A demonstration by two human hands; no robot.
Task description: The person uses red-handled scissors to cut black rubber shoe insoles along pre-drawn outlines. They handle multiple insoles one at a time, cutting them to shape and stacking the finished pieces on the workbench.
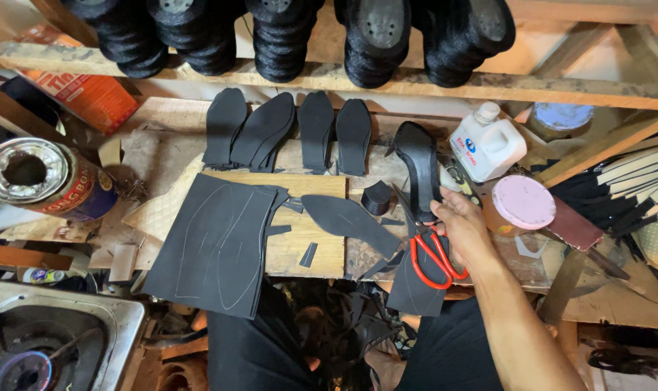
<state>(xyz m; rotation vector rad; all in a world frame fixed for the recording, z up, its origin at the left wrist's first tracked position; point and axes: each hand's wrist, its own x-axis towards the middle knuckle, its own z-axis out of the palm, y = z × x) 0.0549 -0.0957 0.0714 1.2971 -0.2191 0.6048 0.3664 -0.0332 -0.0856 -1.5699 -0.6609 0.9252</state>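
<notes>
Right hand (463,224) rests open-fingered on red-handled steel scissors (432,255) atop the wooden surface (311,246); I judge them rigid, light, best gripped through handle loops. Left hand unseen.

the red-handled scissors (432,255) lie flat on the wooden surface (311,190), blades shut and pointing up-left, handles toward the near edge. they rest partly on a dark offcut sheet (416,286) that overhangs that edge. just left of the scissors lies a cut black sole piece (347,221), long and pointed, flat and angled down to the right, its tip close to the blades. above the scissors a black high-heeled shoe last (419,166) lies with its narrow end toward them. the right hand (463,226) lies just right of the scissors, palm down, its fingers (445,206) touching the last's lower end, its heel against the red handles.
</notes>
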